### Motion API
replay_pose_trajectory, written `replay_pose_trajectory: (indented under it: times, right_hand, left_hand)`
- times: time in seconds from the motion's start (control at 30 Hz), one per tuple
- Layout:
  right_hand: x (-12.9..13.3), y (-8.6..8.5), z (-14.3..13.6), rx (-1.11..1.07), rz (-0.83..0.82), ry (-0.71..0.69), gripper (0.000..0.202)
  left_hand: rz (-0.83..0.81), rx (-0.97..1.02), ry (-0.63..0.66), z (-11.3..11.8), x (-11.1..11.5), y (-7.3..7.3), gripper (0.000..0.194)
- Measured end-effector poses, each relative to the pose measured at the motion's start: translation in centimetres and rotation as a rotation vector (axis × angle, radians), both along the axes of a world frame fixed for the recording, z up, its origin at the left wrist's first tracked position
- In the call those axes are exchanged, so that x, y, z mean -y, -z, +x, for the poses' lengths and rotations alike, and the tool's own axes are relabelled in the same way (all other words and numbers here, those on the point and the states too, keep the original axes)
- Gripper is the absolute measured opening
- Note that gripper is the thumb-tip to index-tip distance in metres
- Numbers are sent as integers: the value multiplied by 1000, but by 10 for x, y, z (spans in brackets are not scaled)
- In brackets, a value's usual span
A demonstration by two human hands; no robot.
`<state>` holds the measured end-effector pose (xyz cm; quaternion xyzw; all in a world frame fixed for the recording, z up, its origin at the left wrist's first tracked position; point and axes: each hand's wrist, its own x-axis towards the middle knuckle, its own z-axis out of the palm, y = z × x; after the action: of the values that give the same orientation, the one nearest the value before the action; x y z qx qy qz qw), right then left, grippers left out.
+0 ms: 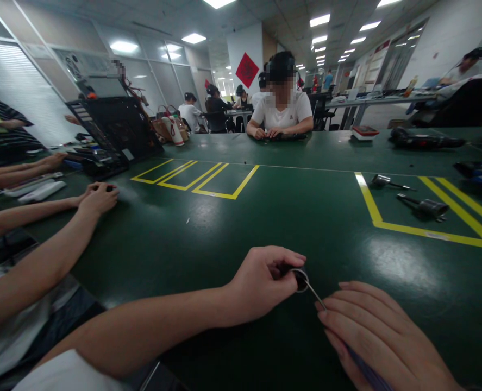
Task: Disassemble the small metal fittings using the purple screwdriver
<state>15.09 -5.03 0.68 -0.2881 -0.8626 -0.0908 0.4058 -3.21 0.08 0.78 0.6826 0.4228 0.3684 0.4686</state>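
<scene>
My left hand (pixel 261 282) is closed in a pinch on a small dark cylindrical part with a shiny metal rim (pixel 301 280), its open end turned to the right. My right hand (pixel 375 331) wraps round a screwdriver with a thin metal shaft (pixel 316 296) and a purple-blue handle (pixel 365 369), mostly hidden under the fingers. The shaft's tip reaches the rim of the cylindrical part; whether it is inside cannot be made out. Both hands are just above the green table (pixel 175 255).
Two metal tool parts, one (pixel 381 180) behind the other (pixel 426 206), lie in a yellow-taped area at right. Beyond are a black power tool (pixel 424 139) and a red-and-white box (pixel 365 133). A co-worker's hands (pixel 100 196) rest at left; another person (pixel 281 111) sits opposite.
</scene>
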Motion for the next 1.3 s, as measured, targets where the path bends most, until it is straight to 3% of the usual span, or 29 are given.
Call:
replay_pose_trajectory:
  times: [1.3]
  right_hand:
    - [0,-2,2,-18,21,-44,23]
  left_hand:
    - [-66,52,-5,0,1,-1,17]
